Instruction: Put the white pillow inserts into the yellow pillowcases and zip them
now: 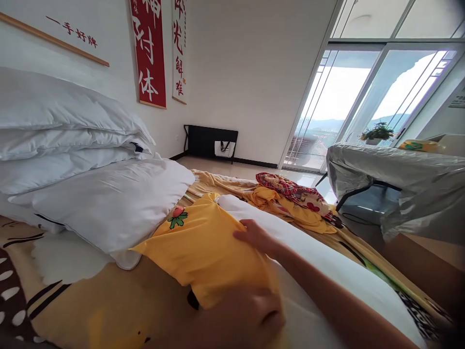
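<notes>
A yellow pillowcase (207, 237) with a red and green printed patch lies over one end of a long white pillow (327, 257). Closed on the upper edge of the yellow cloth is my right hand (254, 236), its arm stretching across the white pillow. My left hand (254, 310), blurred by motion, is low in front, fingers curled round the pillowcase's near edge. Part of the white pillow is hidden beneath the cloth and my right forearm.
White pillows (65, 121) are stacked at left on a tan patterned blanket (90, 310). Crumpled yellow and red plaid cloths (294, 194) lie beyond. At right stand a plastic-covered table (399, 160) and a cardboard box (425, 257). A black folded frame (203, 140) leans by the wall.
</notes>
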Action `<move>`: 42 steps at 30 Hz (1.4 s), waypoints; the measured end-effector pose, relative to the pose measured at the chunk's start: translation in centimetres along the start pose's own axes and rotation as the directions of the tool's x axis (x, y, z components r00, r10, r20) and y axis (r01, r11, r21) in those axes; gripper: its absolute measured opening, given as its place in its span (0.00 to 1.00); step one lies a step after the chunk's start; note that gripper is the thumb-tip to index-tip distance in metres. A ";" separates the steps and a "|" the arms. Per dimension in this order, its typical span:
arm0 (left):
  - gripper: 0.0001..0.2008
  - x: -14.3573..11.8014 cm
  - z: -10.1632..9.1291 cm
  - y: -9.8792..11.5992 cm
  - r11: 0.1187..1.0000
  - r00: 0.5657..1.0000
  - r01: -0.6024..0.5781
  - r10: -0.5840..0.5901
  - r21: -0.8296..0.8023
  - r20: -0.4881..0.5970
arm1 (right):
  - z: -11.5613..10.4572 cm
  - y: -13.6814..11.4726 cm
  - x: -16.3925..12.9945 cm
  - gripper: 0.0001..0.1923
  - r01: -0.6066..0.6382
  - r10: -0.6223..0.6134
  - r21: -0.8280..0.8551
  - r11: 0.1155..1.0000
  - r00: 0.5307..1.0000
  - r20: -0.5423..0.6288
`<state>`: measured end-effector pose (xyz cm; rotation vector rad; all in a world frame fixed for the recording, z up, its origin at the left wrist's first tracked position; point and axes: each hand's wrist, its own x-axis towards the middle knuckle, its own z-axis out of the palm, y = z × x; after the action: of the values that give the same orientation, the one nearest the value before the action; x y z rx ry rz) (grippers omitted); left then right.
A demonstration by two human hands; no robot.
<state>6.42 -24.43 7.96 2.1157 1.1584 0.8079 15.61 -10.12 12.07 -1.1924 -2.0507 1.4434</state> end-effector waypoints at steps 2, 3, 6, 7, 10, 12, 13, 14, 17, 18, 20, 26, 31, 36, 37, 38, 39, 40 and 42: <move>0.16 -3.5 -2.0 -1.9 0.991 0.982 0.129 -0.134 -0.043 -0.131 | -1.2 0.8 0.3 0.19 -0.090 0.091 0.052 0.995 0.996 -0.011; 0.20 -5.4 -2.9 -3.3 0.959 0.937 0.261 -0.279 -0.107 -0.211 | -1.9 1.3 0.4 0.21 -0.136 0.138 0.102 0.985 0.990 -0.010; 0.29 -9.9 -4.9 -8.2 0.758 0.643 0.524 -0.651 -0.387 -0.404 | -2.9 2.3 0.8 0.27 -0.199 0.197 0.212 0.957 0.980 0.031; 0.28 -10.7 -5.1 -9.7 0.737 0.579 0.519 -0.676 -0.434 -0.456 | -3.0 2.4 0.9 0.28 -0.214 0.207 0.209 0.954 0.977 0.051; 0.29 -10.7 -5.1 -12.3 0.735 0.515 0.435 -0.677 -0.520 -0.526 | -2.6 2.2 1.1 0.28 -0.247 0.241 0.151 0.957 0.969 0.054; 0.29 -9.5 -4.8 -12.5 0.724 0.479 0.375 -0.686 -0.579 -0.548 | -2.3 2.0 1.1 0.29 -0.250 0.247 0.143 0.958 0.968 0.036; 0.28 -8.9 -4.6 -12.4 0.719 0.449 0.352 -0.691 -0.599 -0.566 | -2.2 2.1 1.0 0.29 -0.246 0.244 0.149 0.958 0.969 0.032; 0.28 -8.4 -4.4 -12.2 0.720 0.418 0.334 -0.692 -0.609 -0.589 | -2.2 2.1 1.0 0.29 -0.240 0.239 0.157 0.958 0.971 0.031; 0.29 -8.2 -3.3 -12.0 0.737 0.384 0.349 -0.675 -0.578 -0.629 | -2.1 2.5 1.1 0.27 -0.233 0.234 0.180 0.956 0.972 0.015; 0.29 -8.5 -2.7 -12.1 0.743 0.390 0.375 -0.669 -0.554 -0.633 | -2.1 2.7 1.2 0.26 -0.232 0.237 0.188 0.954 0.972 0.000; 0.30 -9.2 -1.3 -12.4 0.743 0.400 0.436 -0.666 -0.508 -0.630 | -1.8 2.8 1.4 0.23 -0.233 0.242 0.210 0.949 0.970 -0.016; 0.30 -8.9 2.5 -12.1 0.729 0.422 0.520 -0.672 -0.445 -0.608 | -1.1 2.8 2.0 0.14 -0.183 0.175 0.270 0.945 0.983 0.055; 0.32 -8.0 2.7 -11.7 0.660 0.534 0.447 -0.738 -0.604 -0.412 | -1.4 3.0 2.0 0.09 -0.159 0.184 0.341 0.926 0.982 -0.043; 0.32 -12.3 -1.8 -9.1 0.710 0.679 0.600 -0.696 -0.368 -0.235 | -1.5 3.0 1.5 0.12 -0.127 0.112 0.374 0.919 0.992 0.063; 0.31 -13.3 -3.3 -8.1 0.736 0.703 0.598 -0.672 -0.318 -0.233 | -1.5 3.0 1.4 0.13 -0.124 0.092 0.365 0.923 0.990 0.103; 0.30 -14.1 -4.9 -7.0 0.741 0.691 0.602 -0.670 -0.297 -0.271 | -1.6 2.9 1.3 0.15 -0.127 0.084 0.348 0.929 0.987 0.135; 0.28 -14.6 -6.6 -6.1 0.727 0.633 0.616 -0.686 -0.303 -0.359 | -1.6 2.8 1.3 0.17 -0.134 0.090 0.324 0.936 0.985 0.147; 0.27 -14.6 -8.3 -5.6 0.727 0.557 0.623 -0.671 -0.289 -0.489 | -1.6 2.7 1.2 0.18 -0.142 0.105 0.293 0.946 0.985 0.138; 0.24 -13.2 -11.5 -6.0 0.748 0.425 0.642 -0.527 -0.165 -0.736 | -1.6 2.6 1.0 0.22 -0.144 0.122 0.222 0.964 0.986 0.109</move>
<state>-10.89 -30.91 7.97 1.2106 2.2912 1.3057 17.22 -8.12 10.25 -1.2056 -1.8296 1.7776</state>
